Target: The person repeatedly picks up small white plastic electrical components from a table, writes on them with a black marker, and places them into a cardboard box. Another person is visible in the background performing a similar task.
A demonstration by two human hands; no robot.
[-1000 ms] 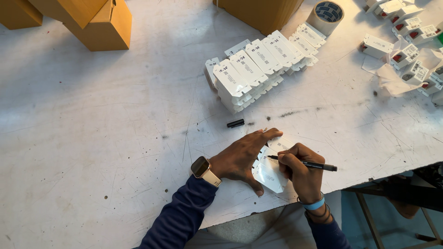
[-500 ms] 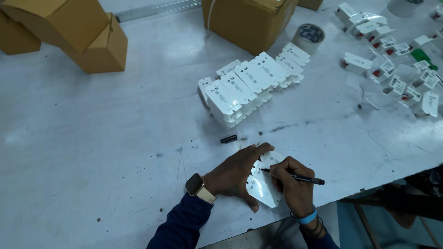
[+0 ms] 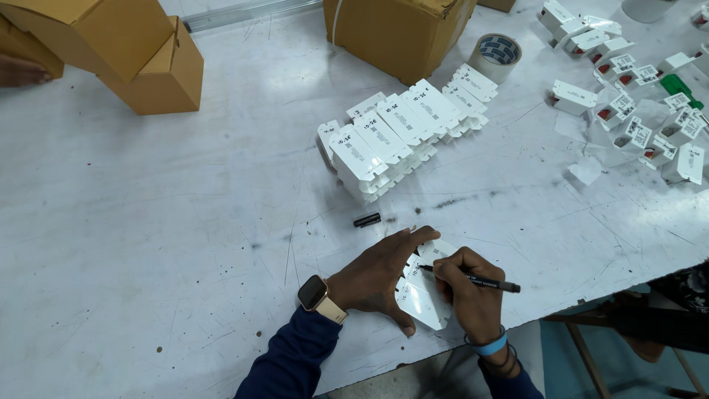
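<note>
Far left: another person's hand (image 3: 21,72) at the frame edge beside stacked brown cartons (image 3: 111,52). White desk (image 3: 148,244), scuffed.

Centre: row of flat white box blanks (image 3: 402,133), fanned and overlapping, each with a dark handwritten mark on its top panel; these look done. Black pen cap (image 3: 367,219) lies loose between that row and the hands.

Near edge: left hand (image 3: 377,277), watch on the wrist, is spread flat, fingers apart, pinning a single flat box blank (image 3: 422,299) to the desk. Right hand (image 3: 467,299) is closed around a black pen (image 3: 473,279), tip touching the blank's upper panel, so marking of this one looks in progress.

Behind: large brown carton (image 3: 402,33), tape roll (image 3: 495,57) just right of it.

Right: scatter of small assembled white boxes (image 3: 642,111), some showing red ends, plus a green item among them. Can't tell whether those carry marks.

Judgement: one row marked, one blank under the pen; no unmarked flat stock visible.
</note>
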